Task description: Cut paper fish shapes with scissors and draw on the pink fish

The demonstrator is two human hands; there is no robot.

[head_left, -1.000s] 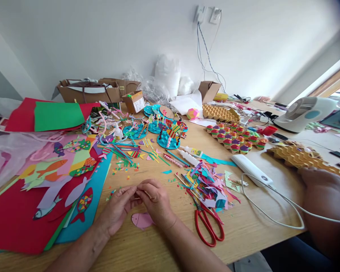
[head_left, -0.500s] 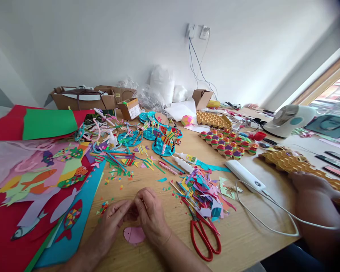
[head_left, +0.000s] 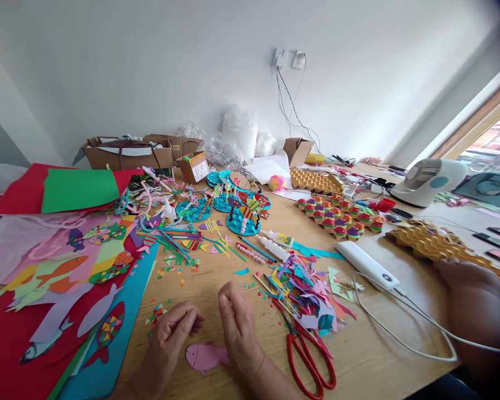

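Observation:
My left hand (head_left: 174, 334) is above the table with its thumb pressed to curled fingers; whatever it may hold is too small to see. Across a small gap, my right hand (head_left: 238, 326) has its fingers closed together, and their tips hide anything inside. Between my wrists a pink paper fish (head_left: 205, 356) lies flat, with a drawn eye and gill line, its tail end partly behind my right hand. Small coloured paper bits (head_left: 157, 315) lie just beyond my left hand. Red-handled scissors (head_left: 312, 358) rest to the right of my right hand, blades under paper scraps.
A heap of paper scraps (head_left: 312, 289) lies right of centre, beside glue bottles (head_left: 274, 248). Coloured sheets with paper fish (head_left: 8, 333) cover the left. A white power bank (head_left: 366, 265) trails a cable. Another person's hand (head_left: 462, 278) touches an egg tray (head_left: 425, 241) at right.
My hands were together at the fingertips and are now apart, the right one moved slightly right. More of the pink fish shows. The whole view has shifted a little.

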